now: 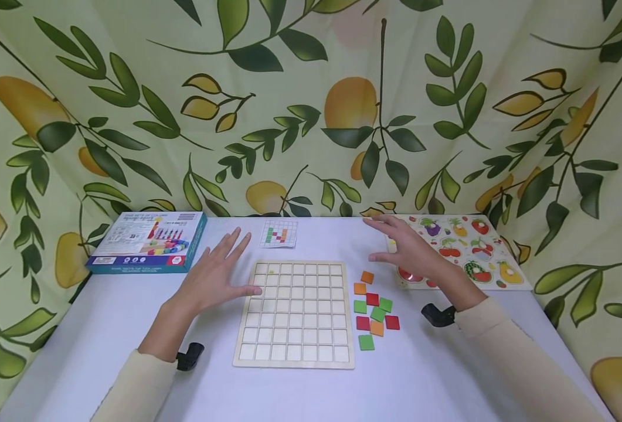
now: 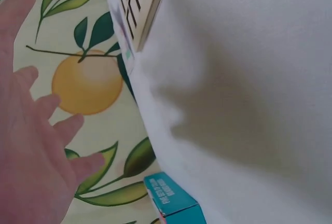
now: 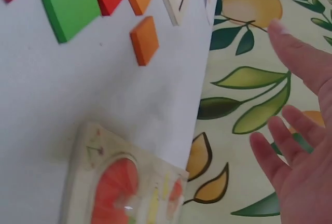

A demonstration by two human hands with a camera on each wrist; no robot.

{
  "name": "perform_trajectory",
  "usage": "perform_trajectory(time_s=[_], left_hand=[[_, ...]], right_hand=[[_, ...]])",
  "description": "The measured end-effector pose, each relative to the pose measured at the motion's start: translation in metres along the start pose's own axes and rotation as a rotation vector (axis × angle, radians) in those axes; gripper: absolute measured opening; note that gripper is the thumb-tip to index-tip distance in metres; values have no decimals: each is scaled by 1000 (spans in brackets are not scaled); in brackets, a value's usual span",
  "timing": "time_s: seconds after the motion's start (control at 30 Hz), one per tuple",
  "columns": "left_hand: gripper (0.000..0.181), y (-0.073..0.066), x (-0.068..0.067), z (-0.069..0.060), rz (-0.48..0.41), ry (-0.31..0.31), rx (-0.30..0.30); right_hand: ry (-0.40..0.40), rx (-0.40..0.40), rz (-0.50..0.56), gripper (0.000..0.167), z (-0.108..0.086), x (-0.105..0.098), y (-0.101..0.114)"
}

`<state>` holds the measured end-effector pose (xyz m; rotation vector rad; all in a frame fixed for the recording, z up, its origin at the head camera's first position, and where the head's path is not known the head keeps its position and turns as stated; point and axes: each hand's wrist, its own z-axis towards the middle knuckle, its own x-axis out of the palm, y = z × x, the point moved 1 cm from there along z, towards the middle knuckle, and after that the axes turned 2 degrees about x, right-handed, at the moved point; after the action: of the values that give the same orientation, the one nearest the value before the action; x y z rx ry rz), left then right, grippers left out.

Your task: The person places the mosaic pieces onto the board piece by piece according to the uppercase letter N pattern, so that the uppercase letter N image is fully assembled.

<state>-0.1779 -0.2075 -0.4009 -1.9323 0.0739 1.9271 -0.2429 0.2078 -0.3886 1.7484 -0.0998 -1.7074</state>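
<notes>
Fingers spread, my left hand point(image 1: 211, 280) hovers by the upper left edge of a wooden grid board point(image 1: 244, 337), its thumb tip over that edge in the head view. My right hand point(image 1: 408, 246) is raised in front of a fruit puzzle board point(image 1: 508, 280), thumb apart from the fingers. Neither hand holds anything. Right of the grid lie several loose square tiles: orange point(image 1: 367, 278), red point(image 1: 392, 322) and green point(image 1: 366, 342). A small pattern card point(image 1: 292, 241) with a coloured grid lies behind the board. The grid's cells hold no tiles.
A teal-edged box point(image 1: 147, 243) lies at the back left of the white table point(image 1: 300, 398). Behind the table hangs a leaf-and-fruit patterned cloth point(image 1: 289, 146). Each wrist wears a black camera mount, one at the left point(image 1: 190, 356) and one at the right point(image 1: 438, 315).
</notes>
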Motion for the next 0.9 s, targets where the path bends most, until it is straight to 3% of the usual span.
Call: perform_trajectory(time_s=[0.2, 0.63, 0.9], left_hand=[[118, 4, 9, -8, -95, 93, 2], [125, 11, 25, -23, -225, 257, -4], [129, 12, 29, -34, -264, 295, -6]], right_hand=[[88, 43, 80, 79, -2, 12, 0], [248, 67, 75, 54, -4, 28, -6], [272, 50, 76, 47, -6, 40, -7]])
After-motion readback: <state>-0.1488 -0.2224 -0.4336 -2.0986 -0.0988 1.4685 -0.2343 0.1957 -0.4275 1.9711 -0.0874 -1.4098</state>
